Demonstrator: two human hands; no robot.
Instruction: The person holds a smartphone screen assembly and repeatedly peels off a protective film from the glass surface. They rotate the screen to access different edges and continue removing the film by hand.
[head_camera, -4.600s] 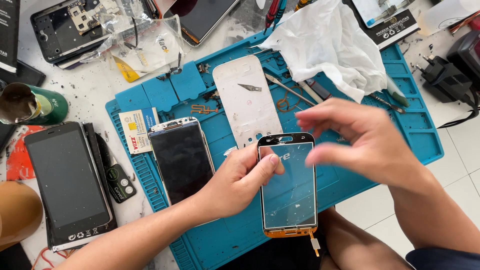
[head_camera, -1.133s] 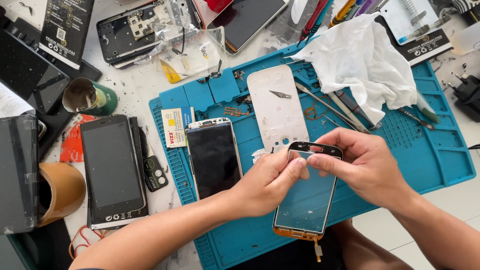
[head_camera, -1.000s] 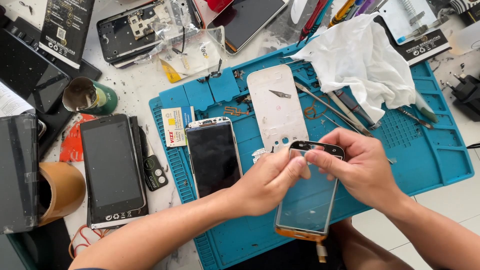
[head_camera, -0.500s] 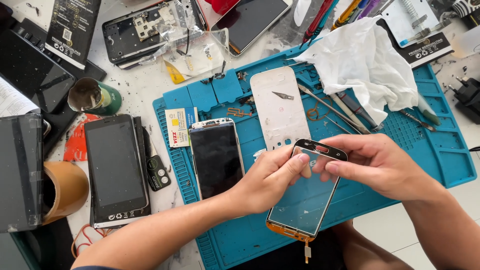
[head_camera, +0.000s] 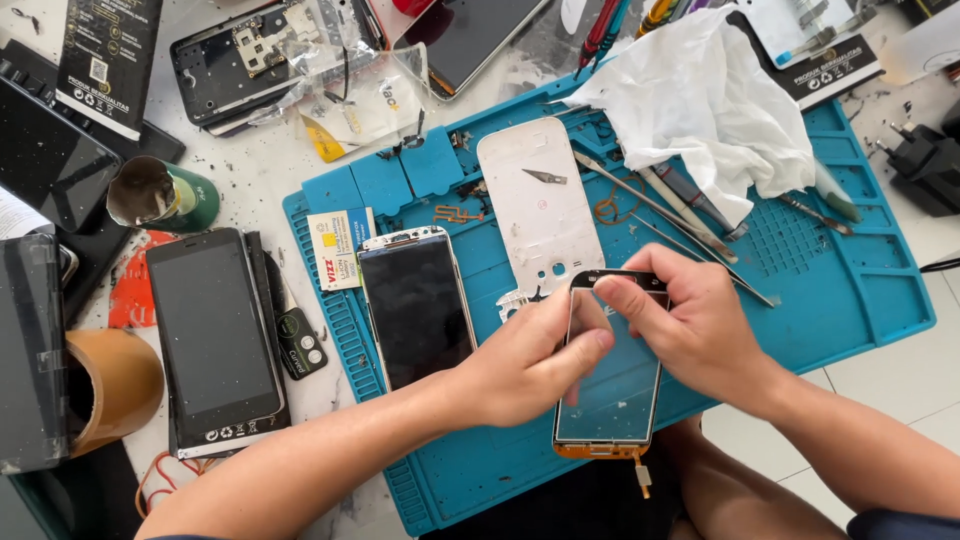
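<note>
Both hands shift slightly since 0.5 s ago: right hand (head_camera: 700, 330) now curls its fingers over the top edge of the glass screen panel (head_camera: 612, 385), left hand (head_camera: 525, 360) pinches its left edge with thumb and forefinger. Panel is held over the blue mat (head_camera: 850, 290) at 6 o'clock, right of the dark phone (head_camera: 415, 310), below the white back cover (head_camera: 535, 210). Handling continues.

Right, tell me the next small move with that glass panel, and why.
Probably keep working along the top edge: both hands, left hand and right hand, hold the thin screen panel over the blue mat, fingertips pinched at its dark top border. Its orange flex tail hangs free past the mat's edge, so I would move gently and support the lower end.
</note>
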